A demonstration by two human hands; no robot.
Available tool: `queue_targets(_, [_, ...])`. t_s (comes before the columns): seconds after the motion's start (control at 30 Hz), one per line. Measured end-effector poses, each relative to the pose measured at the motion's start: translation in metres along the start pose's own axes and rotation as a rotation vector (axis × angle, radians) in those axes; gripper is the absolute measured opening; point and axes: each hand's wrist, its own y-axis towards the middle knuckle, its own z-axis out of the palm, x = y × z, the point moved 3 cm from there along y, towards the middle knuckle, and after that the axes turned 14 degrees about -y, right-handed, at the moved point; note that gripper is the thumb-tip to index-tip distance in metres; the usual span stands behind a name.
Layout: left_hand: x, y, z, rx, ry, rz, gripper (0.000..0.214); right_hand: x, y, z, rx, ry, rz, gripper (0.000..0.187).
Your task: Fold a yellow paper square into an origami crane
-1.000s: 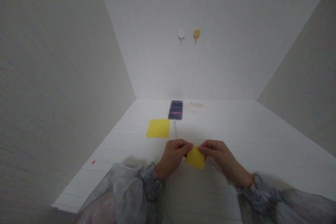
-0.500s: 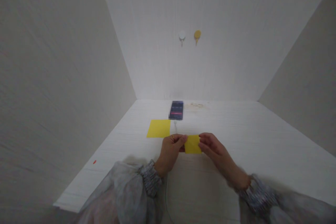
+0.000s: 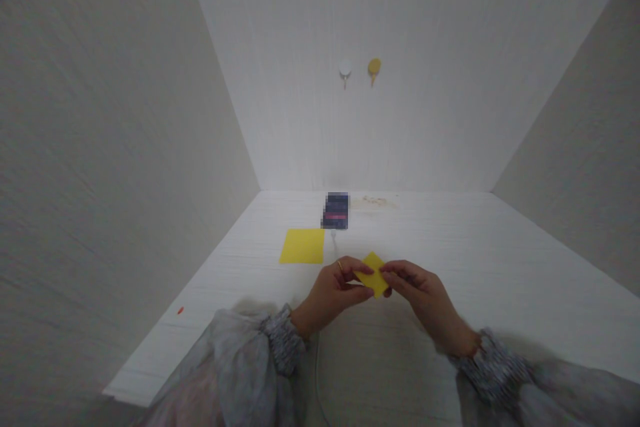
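Observation:
A small folded yellow paper (image 3: 374, 273) is held just above the white table (image 3: 500, 267), pinched from both sides. My left hand (image 3: 336, 287), with a ring on one finger, grips its left edge. My right hand (image 3: 417, 288) pinches its right edge. The paper is turned so that one corner points away from me. A flat yellow paper square (image 3: 303, 245) lies on the table just beyond my left hand.
A dark phone (image 3: 336, 210) lies farther back with a thin white cable (image 3: 334, 248) running toward me. Two small hooks, white (image 3: 345, 71) and yellow (image 3: 374, 68), are on the back wall. Plain walls close in left and right. A tiny red speck (image 3: 180, 310) lies at left.
The folded paper has been raised from hanging below my fingers and turned. It went from lying level between my hands to a diamond-like tilt. My hands stayed close together.

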Motion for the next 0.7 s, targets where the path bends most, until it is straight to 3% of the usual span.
queue_targets(0.13, [0.0008,-0.0007,-0.0008,0.016,-0.027,-0.031,0.031,-0.0061,-0.0001,0.0002,0.029,0.089,-0.004,0.015])
queue_targets(0.37, [-0.0007,0.0014,-0.0026,-0.121,-0.018,-0.035,0.019,-0.0032,-0.0017,0.0031,0.102,0.146,0.033,0.022])
queue_targets(0.7, [0.0027,0.0035,-0.0050,-0.147,-0.049,0.007,0.020,-0.0060,0.0000,0.0004,0.046,0.057,0.016,0.023])
